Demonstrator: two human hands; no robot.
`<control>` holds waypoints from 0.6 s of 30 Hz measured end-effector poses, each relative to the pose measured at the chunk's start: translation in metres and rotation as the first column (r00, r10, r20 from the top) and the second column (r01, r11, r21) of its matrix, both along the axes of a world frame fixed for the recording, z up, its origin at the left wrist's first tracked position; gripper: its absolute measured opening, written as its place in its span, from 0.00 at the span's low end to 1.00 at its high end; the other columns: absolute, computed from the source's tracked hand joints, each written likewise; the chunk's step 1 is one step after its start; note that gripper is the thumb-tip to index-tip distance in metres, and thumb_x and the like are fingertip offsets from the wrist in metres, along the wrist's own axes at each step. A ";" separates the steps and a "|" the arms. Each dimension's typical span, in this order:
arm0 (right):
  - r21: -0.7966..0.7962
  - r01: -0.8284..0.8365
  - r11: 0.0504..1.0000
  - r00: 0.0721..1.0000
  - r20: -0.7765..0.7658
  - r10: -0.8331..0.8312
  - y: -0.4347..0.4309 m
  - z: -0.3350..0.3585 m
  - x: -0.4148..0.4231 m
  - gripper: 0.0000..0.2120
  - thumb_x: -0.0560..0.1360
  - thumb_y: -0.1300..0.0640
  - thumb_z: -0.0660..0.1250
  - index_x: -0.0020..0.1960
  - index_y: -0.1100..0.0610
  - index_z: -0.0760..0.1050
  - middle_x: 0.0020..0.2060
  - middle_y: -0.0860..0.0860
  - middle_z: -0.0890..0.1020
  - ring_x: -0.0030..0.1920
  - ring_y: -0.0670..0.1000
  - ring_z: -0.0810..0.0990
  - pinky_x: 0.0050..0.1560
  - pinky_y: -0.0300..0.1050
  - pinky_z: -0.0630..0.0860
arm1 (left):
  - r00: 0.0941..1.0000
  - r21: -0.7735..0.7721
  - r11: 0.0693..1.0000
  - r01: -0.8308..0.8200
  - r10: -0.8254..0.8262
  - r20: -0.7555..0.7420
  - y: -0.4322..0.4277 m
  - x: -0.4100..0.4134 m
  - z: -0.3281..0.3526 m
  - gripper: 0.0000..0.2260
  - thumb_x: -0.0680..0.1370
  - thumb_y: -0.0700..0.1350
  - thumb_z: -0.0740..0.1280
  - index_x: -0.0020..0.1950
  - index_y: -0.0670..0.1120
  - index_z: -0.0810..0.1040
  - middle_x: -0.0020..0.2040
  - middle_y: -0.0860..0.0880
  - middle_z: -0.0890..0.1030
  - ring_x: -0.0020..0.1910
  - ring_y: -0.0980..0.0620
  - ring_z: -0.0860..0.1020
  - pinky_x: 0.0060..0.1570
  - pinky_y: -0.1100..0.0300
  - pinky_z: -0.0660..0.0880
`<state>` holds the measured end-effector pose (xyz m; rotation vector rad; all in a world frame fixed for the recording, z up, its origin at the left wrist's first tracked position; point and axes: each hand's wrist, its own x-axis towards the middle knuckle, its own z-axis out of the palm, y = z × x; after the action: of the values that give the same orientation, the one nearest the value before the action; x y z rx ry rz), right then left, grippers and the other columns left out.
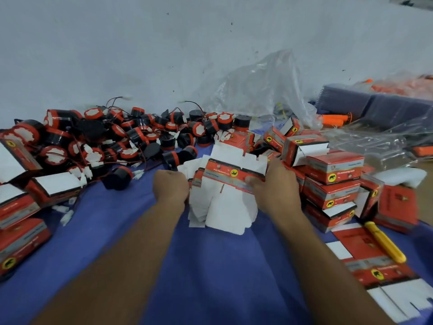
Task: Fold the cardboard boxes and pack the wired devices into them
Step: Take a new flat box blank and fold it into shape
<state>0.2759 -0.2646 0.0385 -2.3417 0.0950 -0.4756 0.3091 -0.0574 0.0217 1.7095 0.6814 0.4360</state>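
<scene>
While both hands hold the stack [222, 205] of flat box blanks above the blue table [210, 266], the step in hand appears to be freeing one blank.

- Left hand [171, 187]: fist curled round the stack's left edge.
- Right hand [274, 186]: thumb and fingers pinching the top blank [234, 175] by its red strip.
- Devices [112, 139]: heaped far left, wires tangled.
- Boxes [334, 177]: folded, piled just right.
- Advice: peel off the top sheet alone, grip the stack firmly with the left hand, and crease on the scored lines before tucking flaps.
</scene>
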 end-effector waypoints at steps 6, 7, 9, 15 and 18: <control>0.456 -0.058 0.888 0.857 0.479 -0.190 -0.005 0.018 -0.008 0.06 0.80 0.57 0.67 0.56 0.53 0.73 0.43 0.41 0.81 0.44 0.42 0.82 0.47 0.49 0.81 | 0.985 0.358 0.921 0.153 -0.172 0.022 -0.006 -0.033 -0.025 0.03 0.81 0.43 0.60 0.48 0.46 0.71 0.43 0.50 0.77 0.38 0.55 0.72 0.30 0.59 0.64; 0.524 -0.107 0.845 0.839 0.504 -0.206 -0.004 0.022 -0.013 0.08 0.81 0.56 0.67 0.59 0.51 0.73 0.45 0.37 0.80 0.45 0.37 0.82 0.49 0.45 0.81 | 0.976 0.347 0.920 0.184 -0.213 0.045 -0.006 -0.037 -0.025 0.01 0.81 0.44 0.61 0.50 0.48 0.72 0.46 0.50 0.78 0.40 0.55 0.74 0.32 0.59 0.67; 0.492 -0.177 0.852 0.820 0.552 -0.148 0.009 0.026 -0.026 0.04 0.81 0.54 0.66 0.54 0.50 0.71 0.40 0.37 0.80 0.40 0.38 0.80 0.43 0.45 0.80 | 0.946 0.347 0.913 0.214 -0.282 0.158 -0.006 -0.049 -0.014 0.07 0.80 0.49 0.66 0.58 0.54 0.74 0.56 0.51 0.77 0.48 0.54 0.77 0.43 0.58 0.74; 0.358 -0.689 0.630 0.724 0.329 0.606 0.086 0.012 -0.082 0.06 0.77 0.60 0.69 0.52 0.57 0.73 0.46 0.40 0.79 0.40 0.44 0.78 0.39 0.42 0.74 | 0.605 0.052 0.761 0.646 -0.553 0.573 0.017 -0.114 0.025 0.41 0.65 0.69 0.74 0.74 0.60 0.64 0.69 0.56 0.74 0.62 0.58 0.77 0.55 0.60 0.78; 0.354 -0.862 0.363 0.443 0.177 0.879 0.101 0.017 -0.089 0.20 0.74 0.64 0.74 0.60 0.51 0.71 0.62 0.37 0.74 0.58 0.39 0.77 0.54 0.35 0.76 | 0.650 -0.024 0.772 0.635 -0.517 0.557 0.042 -0.135 0.022 0.49 0.51 0.71 0.78 0.70 0.62 0.69 0.60 0.57 0.81 0.56 0.55 0.81 0.53 0.53 0.79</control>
<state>0.1865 -0.1640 0.0557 -1.6384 -0.9460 0.1571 0.1746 -0.0150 0.0441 1.4003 -0.2371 0.3239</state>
